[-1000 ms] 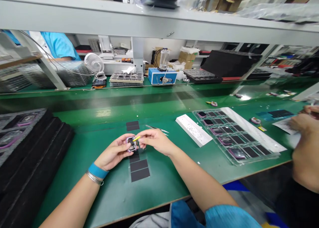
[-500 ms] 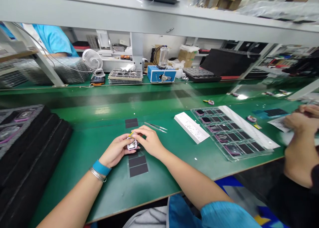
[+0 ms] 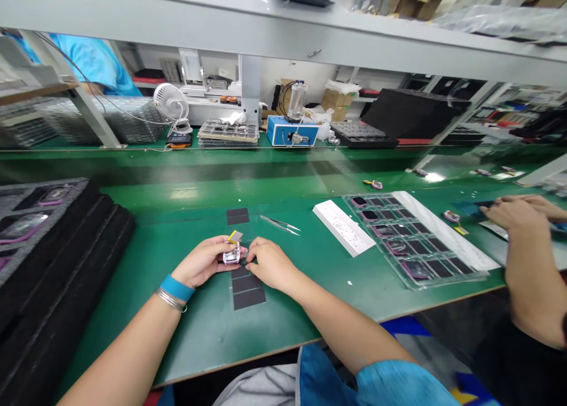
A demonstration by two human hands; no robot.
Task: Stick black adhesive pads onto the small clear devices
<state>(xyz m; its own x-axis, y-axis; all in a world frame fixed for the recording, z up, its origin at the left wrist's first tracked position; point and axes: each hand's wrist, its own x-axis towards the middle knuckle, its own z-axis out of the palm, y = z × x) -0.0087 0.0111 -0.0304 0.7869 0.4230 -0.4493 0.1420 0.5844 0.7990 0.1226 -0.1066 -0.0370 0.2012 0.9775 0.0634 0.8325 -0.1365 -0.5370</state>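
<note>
The left hand [image 3: 201,263] pinches a pink-rimmed device [image 3: 232,255] above the tabletop [image 3: 301,317], in from its near edge. The right hand's [image 3: 274,265] fingers bunch just beside it — gripping something or not, I cannot tell. Work looks partway: insides exposed, yellow flap [image 3: 234,237] up, casing not yet closed. Farther right, toward that edge, a tray [image 3: 443,280] holds pink-rimmed pieces — no brand, label or writing is legible.

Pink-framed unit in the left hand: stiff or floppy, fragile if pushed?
The unit is probably stiff around its rim, which looks like a solid frame. The yellow-edged flap sticking up looks thin, so likely bends easily. Its inner parts appear exposed, so pushing there could well damage it.
</note>
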